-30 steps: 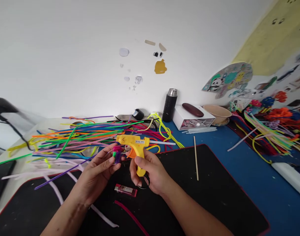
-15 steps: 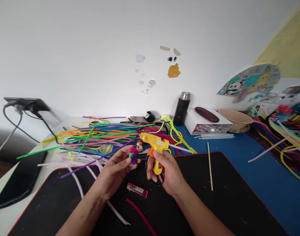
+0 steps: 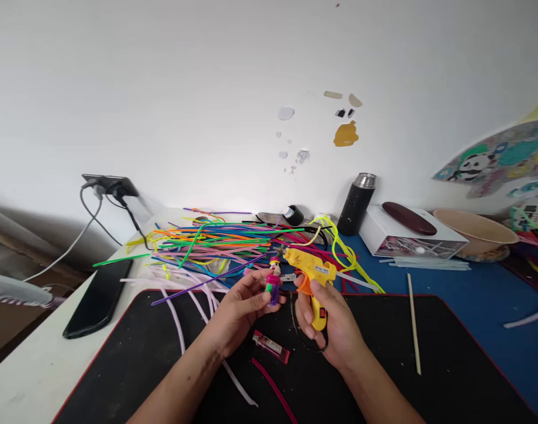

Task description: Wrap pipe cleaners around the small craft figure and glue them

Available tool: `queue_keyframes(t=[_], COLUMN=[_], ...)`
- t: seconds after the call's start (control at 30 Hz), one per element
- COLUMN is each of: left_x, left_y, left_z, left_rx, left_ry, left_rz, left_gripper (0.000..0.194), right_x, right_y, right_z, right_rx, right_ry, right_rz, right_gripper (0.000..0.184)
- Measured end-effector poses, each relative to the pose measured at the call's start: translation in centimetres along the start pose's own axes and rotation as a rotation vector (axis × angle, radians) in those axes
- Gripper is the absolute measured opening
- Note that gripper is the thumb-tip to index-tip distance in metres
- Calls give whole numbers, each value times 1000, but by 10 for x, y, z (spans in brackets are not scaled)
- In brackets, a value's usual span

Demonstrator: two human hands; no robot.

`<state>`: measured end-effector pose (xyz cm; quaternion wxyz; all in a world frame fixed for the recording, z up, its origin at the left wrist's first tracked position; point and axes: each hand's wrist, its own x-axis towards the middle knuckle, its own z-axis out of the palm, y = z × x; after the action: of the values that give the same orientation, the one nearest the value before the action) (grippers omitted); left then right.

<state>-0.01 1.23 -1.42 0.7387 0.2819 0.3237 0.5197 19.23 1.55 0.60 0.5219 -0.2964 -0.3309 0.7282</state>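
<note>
Purple, pink and green, the small figurine (image 3: 273,288) is held nearly upright over the black mat's (image 3: 384,330) far edge, its head in view, unlike a second ago; this seems to leave it exposed to the yellow glue gun (image 3: 311,266) just right. The left hand (image 3: 240,306) pinches the figurine, fingers bent; the right hand (image 3: 333,318) wraps the gun's handle, thumb on top.

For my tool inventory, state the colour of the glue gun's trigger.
The trigger of the glue gun is orange; it shows best in the head view.
</note>
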Motion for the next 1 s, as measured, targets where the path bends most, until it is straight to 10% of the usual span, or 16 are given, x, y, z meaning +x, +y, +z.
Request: queue_keyframes(t=[1.0], left_x=[-2], left_y=[13], left_z=[4], left_rx=[-67], left_ry=[184], left_rz=[173], left_gripper=[48], right_x=[-2], right_y=[6], right_z=[-2], right_rx=[-284], right_ry=[-6], right_rz=[36], right_gripper=[50])
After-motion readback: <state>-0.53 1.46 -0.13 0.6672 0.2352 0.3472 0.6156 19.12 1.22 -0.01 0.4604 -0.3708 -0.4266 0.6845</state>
